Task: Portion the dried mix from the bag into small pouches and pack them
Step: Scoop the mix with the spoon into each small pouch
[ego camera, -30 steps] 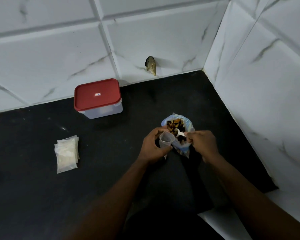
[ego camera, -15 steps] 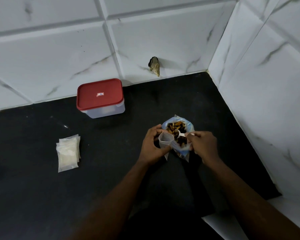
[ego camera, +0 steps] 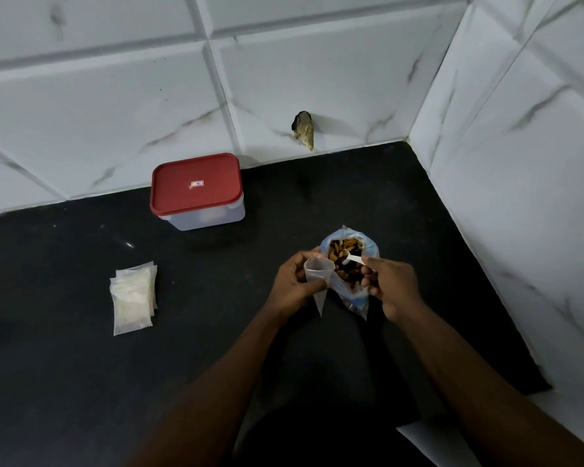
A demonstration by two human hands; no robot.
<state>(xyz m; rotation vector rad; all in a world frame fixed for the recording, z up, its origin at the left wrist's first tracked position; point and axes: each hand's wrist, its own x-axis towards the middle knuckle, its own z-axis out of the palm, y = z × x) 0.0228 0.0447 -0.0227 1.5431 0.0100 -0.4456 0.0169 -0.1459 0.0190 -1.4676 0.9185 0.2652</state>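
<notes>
1. Head view: a small clear plastic pouch [ego camera: 317,274] is held open in the curled fingers of the left hand [ego camera: 295,284], just beside the bluish plastic bag [ego camera: 368,246] of brown dried mix [ego camera: 346,246];
2. a white plastic spoon [ego camera: 349,261] is pinched by the right hand [ego camera: 390,286], its bowl over the mix;
3. the pouch looks empty, so portioning is judged barely begun;
4. the red-lidded plastic box [ego camera: 196,190] is shut; packing is left undone.
</notes>
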